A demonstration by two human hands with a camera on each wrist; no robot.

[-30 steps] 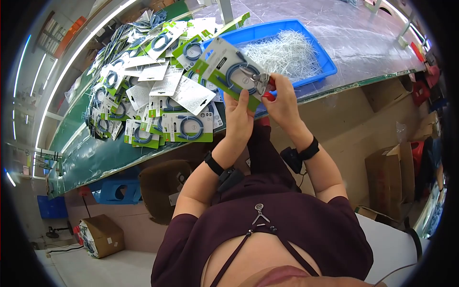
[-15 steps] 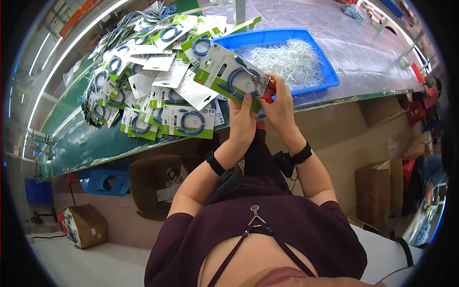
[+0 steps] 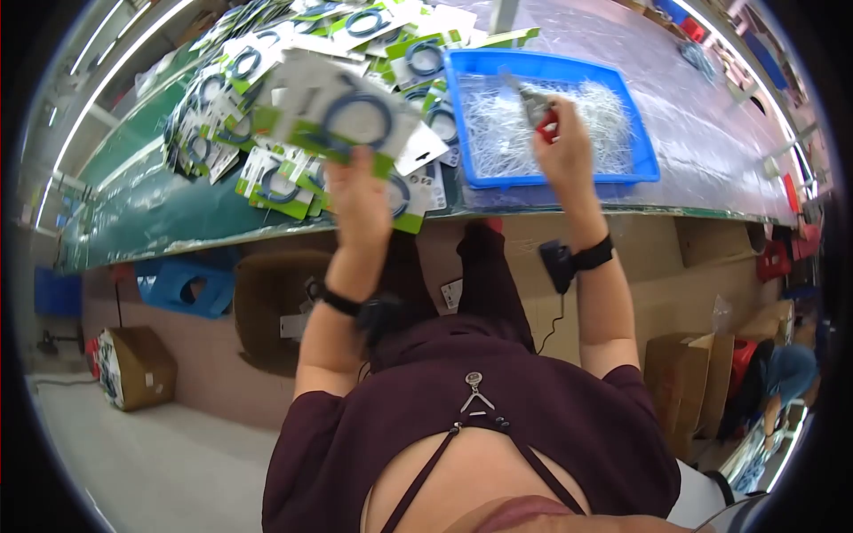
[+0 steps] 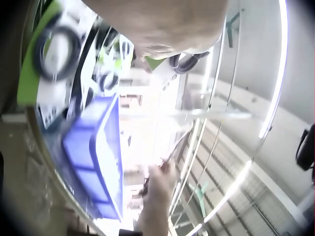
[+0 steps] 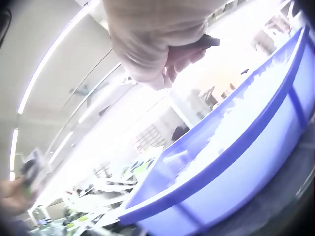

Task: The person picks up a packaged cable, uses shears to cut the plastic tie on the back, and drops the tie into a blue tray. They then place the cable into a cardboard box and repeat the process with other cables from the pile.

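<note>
My left hand holds a carded blue cable by its lower edge, thumb on the front. The white and green card is blurred and overlaps the pile of similar packs in the head view. My right hand grips red-handled snips, metal end pointing up and left over the blue tray. Thin white plastic strips fill much of that tray. In the right wrist view my right hand is above the tray's rim, with most of the snips hidden behind the fingers.
The green-covered table has its front edge just beyond my knees. A metal post stands behind the tray. Under the table are a blue plastic stool and an open carton; more cartons stand at the right.
My hands have moved apart. The left has carried the cable pack left over the pile, while the right has taken the snips off the card and up over the tray.
</note>
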